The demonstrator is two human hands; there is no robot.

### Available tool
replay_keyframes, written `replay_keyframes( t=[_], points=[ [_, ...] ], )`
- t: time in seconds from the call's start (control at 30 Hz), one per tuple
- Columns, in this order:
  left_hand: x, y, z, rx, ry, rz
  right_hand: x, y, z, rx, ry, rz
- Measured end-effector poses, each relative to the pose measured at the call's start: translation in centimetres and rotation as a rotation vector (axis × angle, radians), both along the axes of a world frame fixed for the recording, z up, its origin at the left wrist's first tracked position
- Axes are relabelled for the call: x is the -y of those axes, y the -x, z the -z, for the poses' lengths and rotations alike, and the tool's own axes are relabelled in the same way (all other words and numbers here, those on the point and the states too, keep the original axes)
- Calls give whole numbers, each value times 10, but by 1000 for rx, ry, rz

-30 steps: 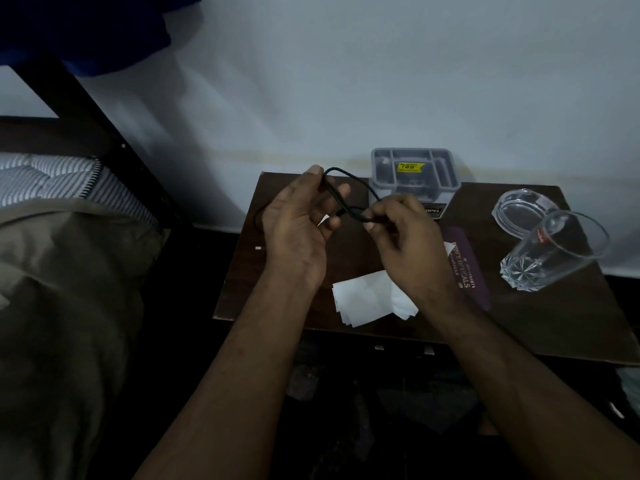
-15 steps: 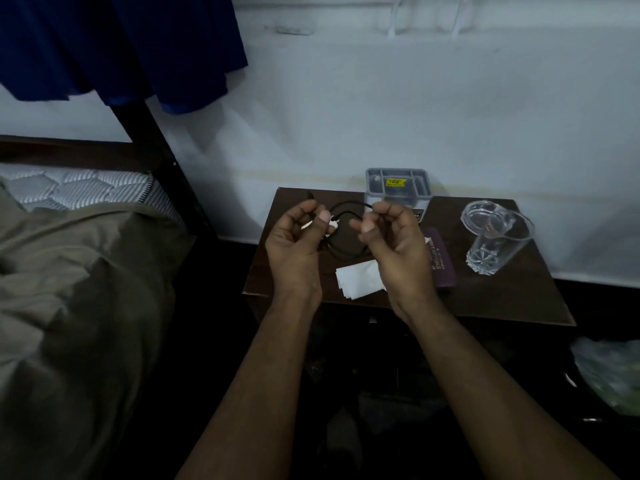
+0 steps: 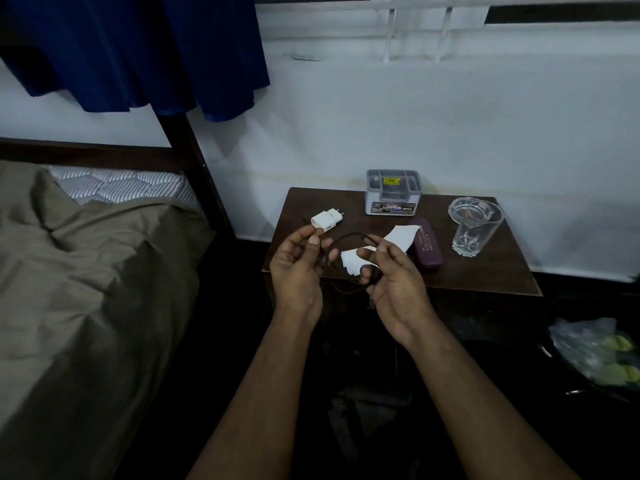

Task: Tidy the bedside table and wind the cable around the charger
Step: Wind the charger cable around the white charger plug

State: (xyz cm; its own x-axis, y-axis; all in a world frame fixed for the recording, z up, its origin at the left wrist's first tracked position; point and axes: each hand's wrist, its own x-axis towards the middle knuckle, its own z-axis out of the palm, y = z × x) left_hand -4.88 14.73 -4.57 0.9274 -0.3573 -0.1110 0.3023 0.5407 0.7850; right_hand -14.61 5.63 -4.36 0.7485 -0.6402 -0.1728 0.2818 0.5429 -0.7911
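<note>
Half a second ago the two hands sat close together over the black cable; now the left hand (image 3: 298,268) and right hand (image 3: 393,277) are drawn apart, each pinching the black cable (image 3: 346,236) between thumb and fingertips, a loop sagging between them. The white charger (image 3: 326,220) lies on the bedside table (image 3: 485,271) just beyond the left fingertips, so winding has probably not yet begun.

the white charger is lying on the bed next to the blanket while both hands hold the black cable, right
Not quite. The head view shows the white charger lying on the bedside table, at its back left, not on the bed. The rest holds: the left hand and right hand both hold the black cable.
</note>
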Motion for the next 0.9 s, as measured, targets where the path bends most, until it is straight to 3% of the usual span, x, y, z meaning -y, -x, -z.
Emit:
replay_keyframes(
  t=[0.13, 0.27, 0.37, 0.53, 0.63, 0.8, 0.9],
  points=[
    [8, -6, 3, 10, -53, 63, 4, 1, 5, -56, 146, -69],
    [14, -18, 13, 369, -417, 217, 16, -5, 8, -127, 340, -67],
    [18, -31, 20, 640, -749, 166, 25, -17, 8, -196, 490, -67],
    [23, -48, 11, 728, -834, -153, 37, -41, 9, -153, 694, -125],
    [24, -53, 5, 678, -801, -80, 45, -50, 18, -189, 767, -52],
    [13, -69, 0, 834, -1171, -180, 49, -66, 27, -185, 768, -16],
    [13, -73, 0, 808, -1242, -166, 53, -75, 27, -238, 863, 6]
  ],
)
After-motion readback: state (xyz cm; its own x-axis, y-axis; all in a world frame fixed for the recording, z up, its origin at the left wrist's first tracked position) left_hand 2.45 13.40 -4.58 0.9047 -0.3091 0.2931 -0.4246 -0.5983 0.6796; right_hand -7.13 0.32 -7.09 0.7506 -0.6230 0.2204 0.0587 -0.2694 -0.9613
